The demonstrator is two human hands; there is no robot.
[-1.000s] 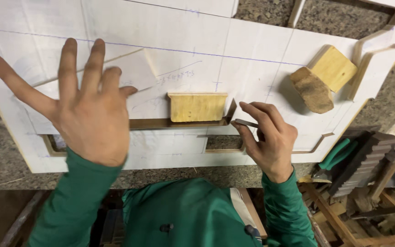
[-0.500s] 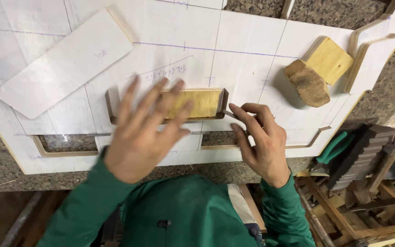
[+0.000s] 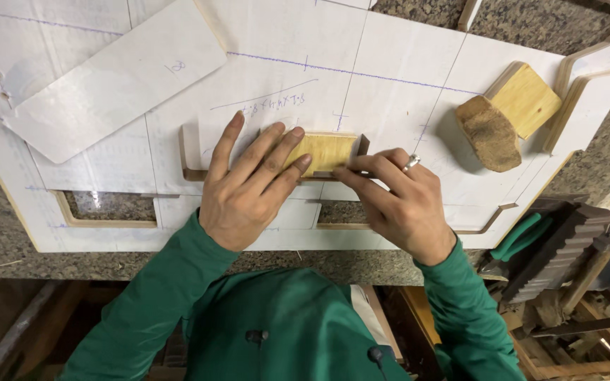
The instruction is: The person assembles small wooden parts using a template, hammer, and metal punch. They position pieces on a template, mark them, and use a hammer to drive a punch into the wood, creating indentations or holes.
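On the white board (image 3: 404, 63) that covers the stone bench (image 3: 8, 243), the left hand (image 3: 245, 190) lies spread, fingers flat on a small wooden block (image 3: 326, 150) and the strip beneath it. The right hand (image 3: 397, 204) pinches the block's right end. Uneven pressure could make the block skid off its pencil marks. A rough wood chunk (image 3: 506, 113) sits well apart.
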